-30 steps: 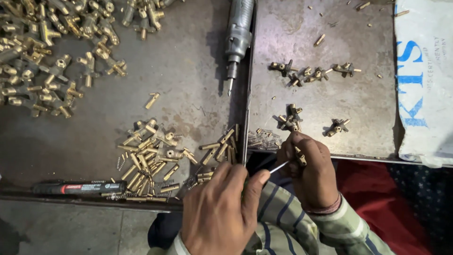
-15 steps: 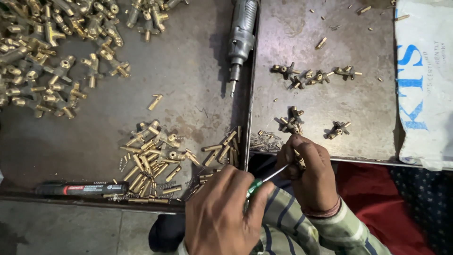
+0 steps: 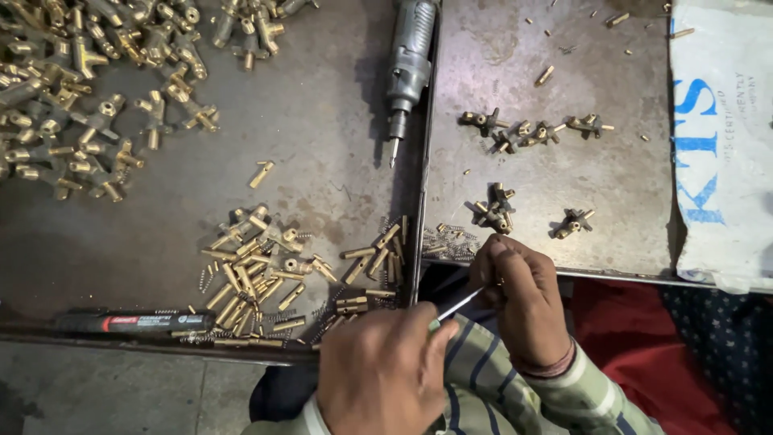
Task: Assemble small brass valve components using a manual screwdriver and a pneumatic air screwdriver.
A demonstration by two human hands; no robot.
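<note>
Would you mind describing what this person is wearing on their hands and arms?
Both hands are bare, with no gloves. The left hand shows a pale cuff at the wrist. The right hand has a dark reddish band around the wrist, and behind it a long sleeve in pale green with darker and lighter stripes. No rings or watch are visible.

Power screwdriver [image 3: 409, 64] lies between two metal trays [image 3: 338, 121].

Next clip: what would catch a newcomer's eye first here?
Probably the two hands at the bottom centre: the left hand holds a thin metal tool whose tip meets a small part pinched in the right hand. Next, the heap of brass fittings at upper left, and the grey power screwdriver lying at top centre.
</note>
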